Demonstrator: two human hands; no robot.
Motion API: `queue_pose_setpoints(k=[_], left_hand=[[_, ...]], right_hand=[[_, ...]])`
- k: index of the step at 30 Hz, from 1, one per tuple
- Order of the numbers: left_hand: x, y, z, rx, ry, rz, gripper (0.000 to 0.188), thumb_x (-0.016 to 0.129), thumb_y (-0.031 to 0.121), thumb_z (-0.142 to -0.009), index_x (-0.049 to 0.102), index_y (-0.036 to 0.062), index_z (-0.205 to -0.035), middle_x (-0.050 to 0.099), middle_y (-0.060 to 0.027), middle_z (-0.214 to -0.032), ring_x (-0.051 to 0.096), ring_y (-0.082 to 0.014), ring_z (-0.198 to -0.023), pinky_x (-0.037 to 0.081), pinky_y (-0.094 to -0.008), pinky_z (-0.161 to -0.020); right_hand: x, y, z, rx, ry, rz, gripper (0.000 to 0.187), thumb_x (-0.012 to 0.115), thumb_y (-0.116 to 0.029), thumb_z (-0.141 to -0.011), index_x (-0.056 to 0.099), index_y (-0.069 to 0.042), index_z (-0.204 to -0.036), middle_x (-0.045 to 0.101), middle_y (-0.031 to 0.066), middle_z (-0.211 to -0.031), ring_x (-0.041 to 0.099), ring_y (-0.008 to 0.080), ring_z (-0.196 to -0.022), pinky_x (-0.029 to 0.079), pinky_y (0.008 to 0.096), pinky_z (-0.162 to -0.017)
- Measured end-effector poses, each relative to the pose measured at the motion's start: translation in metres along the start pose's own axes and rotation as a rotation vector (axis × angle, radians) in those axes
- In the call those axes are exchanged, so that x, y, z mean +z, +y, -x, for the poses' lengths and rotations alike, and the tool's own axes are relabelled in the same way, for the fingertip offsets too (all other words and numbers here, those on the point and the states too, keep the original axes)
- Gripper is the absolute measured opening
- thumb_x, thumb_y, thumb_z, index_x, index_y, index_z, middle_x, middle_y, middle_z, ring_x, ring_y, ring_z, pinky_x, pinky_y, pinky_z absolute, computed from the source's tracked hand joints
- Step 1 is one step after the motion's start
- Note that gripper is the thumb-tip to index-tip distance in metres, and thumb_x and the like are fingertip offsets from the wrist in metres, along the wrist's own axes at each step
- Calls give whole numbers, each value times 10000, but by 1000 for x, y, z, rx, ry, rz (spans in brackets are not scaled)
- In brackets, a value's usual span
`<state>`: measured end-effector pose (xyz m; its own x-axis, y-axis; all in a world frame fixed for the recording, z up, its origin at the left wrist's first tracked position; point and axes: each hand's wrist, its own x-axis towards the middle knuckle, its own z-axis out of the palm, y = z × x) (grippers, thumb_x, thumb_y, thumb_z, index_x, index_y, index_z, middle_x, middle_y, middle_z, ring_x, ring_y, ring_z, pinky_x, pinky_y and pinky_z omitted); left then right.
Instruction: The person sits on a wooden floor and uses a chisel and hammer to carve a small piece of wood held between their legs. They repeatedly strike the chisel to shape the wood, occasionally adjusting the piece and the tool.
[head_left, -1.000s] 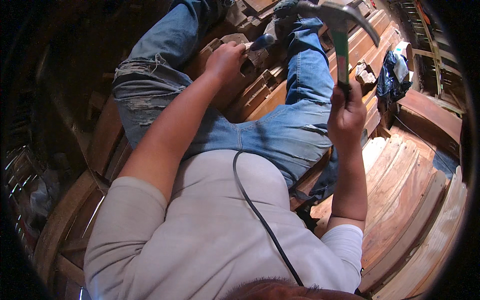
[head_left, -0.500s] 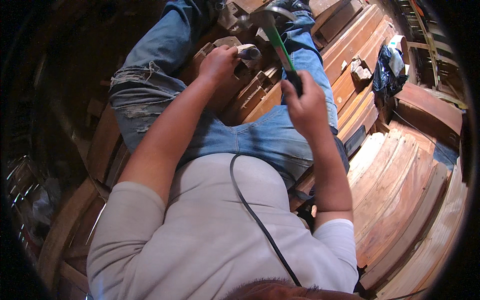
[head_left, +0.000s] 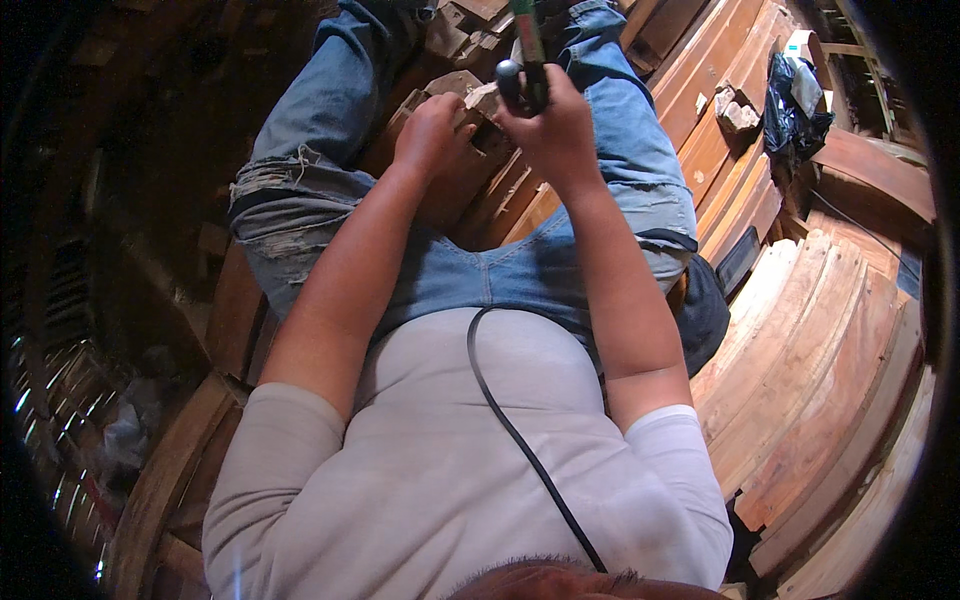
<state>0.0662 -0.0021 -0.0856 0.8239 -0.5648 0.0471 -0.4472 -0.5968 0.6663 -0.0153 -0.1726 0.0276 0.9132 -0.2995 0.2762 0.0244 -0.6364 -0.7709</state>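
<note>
The dark-handled tool [head_left: 509, 82] has passed from the left hand [head_left: 432, 132] to the right hand [head_left: 556, 130], now clamped on it and the hammer [head_left: 528, 36], so striking has paused. The left hand curls by the wood [head_left: 456, 82], its grip unclear. The hammer, green-handled, points far between the jeans [head_left: 630, 140].

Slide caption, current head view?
Right hand gripping a green tool handle near the left hand, above wooden pieces.

Black plastic bag [head_left: 796, 130], curved boards [head_left: 800, 370], probably plastic sheeting [head_left: 130, 422]
</note>
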Motion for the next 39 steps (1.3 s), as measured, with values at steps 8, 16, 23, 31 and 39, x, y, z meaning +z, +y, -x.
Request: queue_pose_setpoints(k=[8,16,23,31,39], left_hand=[[-6,12,4,20,87,86,325,789,127,-831,703,53,-1136,674,-173,-1181,663,-378,-1081,550,-440,-934],[-38,69,1,-92,20,955,431,786,16,-889,638,34,-1293,694,-117,-1274,673,-202,-1172,555,-328,-986],[-64,87,18,-119,-175,1376,526,798,30,-891,575,26,-1368,675,-154,-1301,656,-281,-1226,538,-410,-1054],[-57,77,34,-460,-224,1350,397,809,79,-907,669,-23,-1264,718,-135,-1228,696,-194,-1116,551,-318,-990],[-38,44,17,32,116,151,294,829,152,-833,763,39,-1096,723,-142,-1057,707,-292,-981,568,-364,-877]], right_hand=[[-30,9,14,250,158,-567,230,732,-41,-935,604,5,-1120,745,77,-997,757,161,-824,614,295,-747],[-93,-23,38,189,325,-717,198,700,-14,-944,603,13,-1114,724,105,-1050,731,147,-799,613,280,-737],[-125,-47,48,135,425,-803,227,650,52,-910,573,65,-1123,705,200,-1135,721,158,-728,624,287,-697],[-125,-60,48,82,366,-899,227,654,40,-907,576,60,-1119,700,200,-1128,715,148,-727,626,286,-702],[-86,-59,40,139,338,-815,297,743,15,-871,608,-8,-1134,722,89,-1059,700,107,-774,593,256,-720]])
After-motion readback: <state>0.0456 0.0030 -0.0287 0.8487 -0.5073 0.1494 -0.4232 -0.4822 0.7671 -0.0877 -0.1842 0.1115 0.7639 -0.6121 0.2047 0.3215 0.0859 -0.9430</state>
